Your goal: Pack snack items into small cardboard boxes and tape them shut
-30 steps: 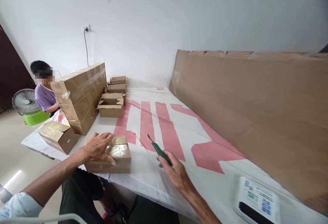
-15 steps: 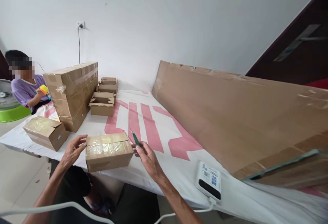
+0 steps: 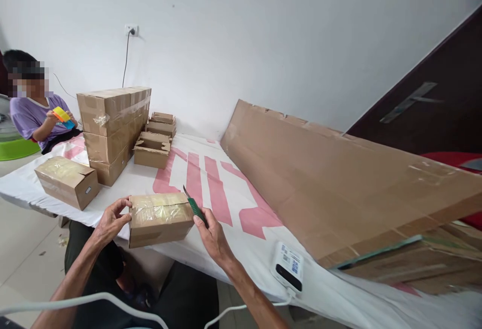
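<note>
A small cardboard box (image 3: 160, 218) with clear tape across its top sits at the table's near edge, in front of my lap. My left hand (image 3: 113, 218) grips the left end of this box, fingertips and thumb at its corner. In my right hand (image 3: 211, 233) is a green utility knife (image 3: 196, 209), its blade out and pointing up and to the left. The knife is by the box's right end, and the fingers behind it are partly hidden. To the left lies another taped cardboard box (image 3: 64, 181), apart from my left hand.
Stacked taped boxes (image 3: 109, 133) stand at the back left, with open cardboard boxes (image 3: 152, 155) beside them. A large cardboard sheet (image 3: 320, 183) leans along the right. A white device (image 3: 288, 266) with a cable lies near the front edge. A person (image 3: 35, 113) sits far left holding a coloured object.
The knife has shifted left over the box's right end, its blade turned more to the left. The box has tilted slightly in my hold. The view has swung a little.
</note>
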### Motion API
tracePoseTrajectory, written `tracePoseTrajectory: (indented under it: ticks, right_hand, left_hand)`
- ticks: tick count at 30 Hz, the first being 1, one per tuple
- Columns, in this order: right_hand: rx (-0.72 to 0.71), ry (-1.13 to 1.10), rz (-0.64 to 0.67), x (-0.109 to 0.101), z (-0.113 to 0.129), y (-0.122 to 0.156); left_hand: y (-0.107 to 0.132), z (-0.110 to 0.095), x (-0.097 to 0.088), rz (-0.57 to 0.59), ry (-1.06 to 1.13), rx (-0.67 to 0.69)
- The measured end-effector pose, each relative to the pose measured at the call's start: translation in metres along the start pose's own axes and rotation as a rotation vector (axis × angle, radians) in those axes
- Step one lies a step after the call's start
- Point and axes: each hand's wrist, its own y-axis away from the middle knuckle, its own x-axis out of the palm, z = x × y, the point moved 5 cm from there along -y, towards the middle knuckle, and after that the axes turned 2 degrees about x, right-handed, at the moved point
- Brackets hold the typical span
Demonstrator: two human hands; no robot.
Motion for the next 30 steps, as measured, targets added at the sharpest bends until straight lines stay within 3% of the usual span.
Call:
tracePoseTrajectory:
  ticks: [8,19,22,27,30]
  right_hand:
    - [-0.043,0.114,0.028,0.0,0.007,0.002]
    - [-0.052,0.171,0.082,-0.009,0.007,0.004]
    - [-0.155,0.179,0.083,-0.02,0.032,-0.01]
    - [-0.337,0.104,0.453,-0.008,0.101,-0.028]
    - [-0.365,0.16,0.549,0.007,0.126,-0.038]
  left_hand:
    - [-0.009,-0.001,-0.005,-0.028,-0.054,-0.051]
    - [-0.01,-0.004,-0.005,-0.058,-0.342,0.023]
    - [-0.007,-0.005,-0.005,-0.037,-0.305,0.027]
    - [-0.006,-0.008,-0.002,-0.019,-0.269,0.02]
    - [-0.004,-0.01,0.0,-0.008,-0.248,0.018]
